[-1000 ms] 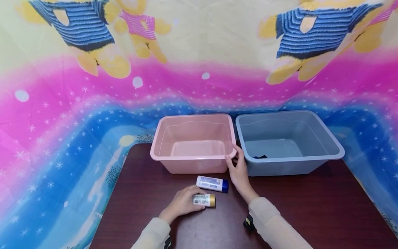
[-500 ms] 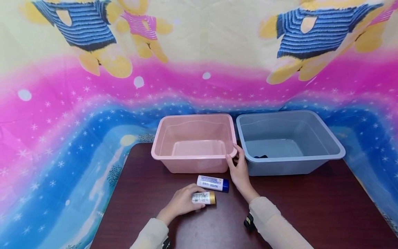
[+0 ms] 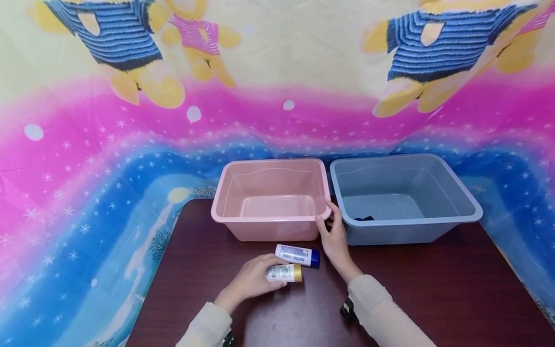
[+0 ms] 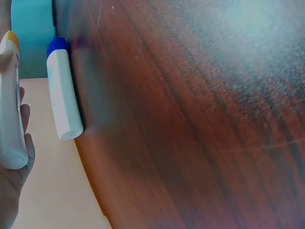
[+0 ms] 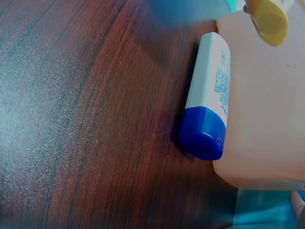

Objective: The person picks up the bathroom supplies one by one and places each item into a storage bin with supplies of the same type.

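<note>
My left hand (image 3: pixel 251 278) grips a small white bottle with a gold cap (image 3: pixel 284 273), its fingers and thumb wrapped round the sides. In the left wrist view the gripped bottle (image 4: pixel 10 109) stands at the left edge, fingers curled behind it. Just beyond lies a white bottle with a blue cap (image 3: pixel 296 255), on its side on the table. My right hand (image 3: pixel 336 241) pinches the near right corner of the pink tub (image 3: pixel 269 230), thumb outside and fingers over the rim. The gold cap (image 5: pixel 271 24) shows over the pink tub in the right wrist view.
A blue-grey tub (image 3: pixel 399 233) stands close to the right of the pink one, with a small dark object (image 3: pixel 364 218) inside. Both tubs are near the back of the dark wooden table (image 3: pixel 195 289). A printed cloth (image 3: pixel 277 130) hangs behind.
My left hand has moved slightly up and away from me in the head view, bringing the gold-capped bottle nearer the blue-capped one. The right hand keeps its hold on the pink tub's corner.
</note>
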Demonstrator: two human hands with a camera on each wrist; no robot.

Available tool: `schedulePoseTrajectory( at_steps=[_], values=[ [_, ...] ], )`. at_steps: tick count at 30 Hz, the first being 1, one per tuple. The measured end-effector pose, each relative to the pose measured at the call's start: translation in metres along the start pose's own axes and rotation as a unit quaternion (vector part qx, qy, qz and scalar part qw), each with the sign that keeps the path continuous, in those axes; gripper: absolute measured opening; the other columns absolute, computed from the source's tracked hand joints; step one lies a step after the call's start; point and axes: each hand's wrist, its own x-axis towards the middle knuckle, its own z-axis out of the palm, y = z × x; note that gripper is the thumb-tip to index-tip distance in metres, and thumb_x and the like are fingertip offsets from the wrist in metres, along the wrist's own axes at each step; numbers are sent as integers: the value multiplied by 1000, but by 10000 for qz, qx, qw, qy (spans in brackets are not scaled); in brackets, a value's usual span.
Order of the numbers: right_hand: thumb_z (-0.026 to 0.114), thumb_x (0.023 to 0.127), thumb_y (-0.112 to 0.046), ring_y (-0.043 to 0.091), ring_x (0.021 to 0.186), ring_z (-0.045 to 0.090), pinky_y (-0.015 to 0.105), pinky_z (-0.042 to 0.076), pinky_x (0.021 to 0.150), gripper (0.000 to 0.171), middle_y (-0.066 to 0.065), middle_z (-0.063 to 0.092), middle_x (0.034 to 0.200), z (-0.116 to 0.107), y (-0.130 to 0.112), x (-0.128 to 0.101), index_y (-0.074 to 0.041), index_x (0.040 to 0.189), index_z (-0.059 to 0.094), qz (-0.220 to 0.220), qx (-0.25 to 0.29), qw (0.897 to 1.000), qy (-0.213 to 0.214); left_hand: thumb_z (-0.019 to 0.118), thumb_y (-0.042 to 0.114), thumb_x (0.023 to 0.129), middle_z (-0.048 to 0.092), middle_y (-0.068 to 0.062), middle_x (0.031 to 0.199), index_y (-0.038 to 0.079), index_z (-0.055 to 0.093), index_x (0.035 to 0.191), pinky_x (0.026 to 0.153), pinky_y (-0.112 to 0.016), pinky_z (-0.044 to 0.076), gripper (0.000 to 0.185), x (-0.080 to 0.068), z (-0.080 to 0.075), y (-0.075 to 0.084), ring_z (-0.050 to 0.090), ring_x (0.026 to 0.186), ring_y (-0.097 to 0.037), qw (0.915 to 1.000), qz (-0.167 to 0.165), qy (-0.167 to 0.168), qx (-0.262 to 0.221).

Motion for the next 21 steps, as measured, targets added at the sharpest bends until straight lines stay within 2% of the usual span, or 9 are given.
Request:
schedulePoseTrajectory(
  at_steps=[7,14,21],
  values=[
    [57,102,-30,29,124,47,52,38,105,54,16,47,140,2,-1,0,-24,149,33,32,-41,10000,1,82,40,78,64,11,112,29,67,119,81,-30,51,46,1,-11,3,58,93,-6,9999,75,75,117],
    [57,102,-32,30,125,46,53,38,105,55,17,45,141,1,0,-1,-24,150,31,108,-59,9999,-19,82,43,77,63,13,107,29,67,117,74,-26,49,45,0,-21,6,56,85,-3,9998,78,-24,179],
    [56,102,-31,30,125,46,54,38,105,54,23,44,143,1,1,0,-23,150,32,120,-99,9999,-2,83,42,78,63,12,102,27,68,117,71,-25,48,44,3,-29,10,54,82,-3,9988,295,-7,380]
  ],
)
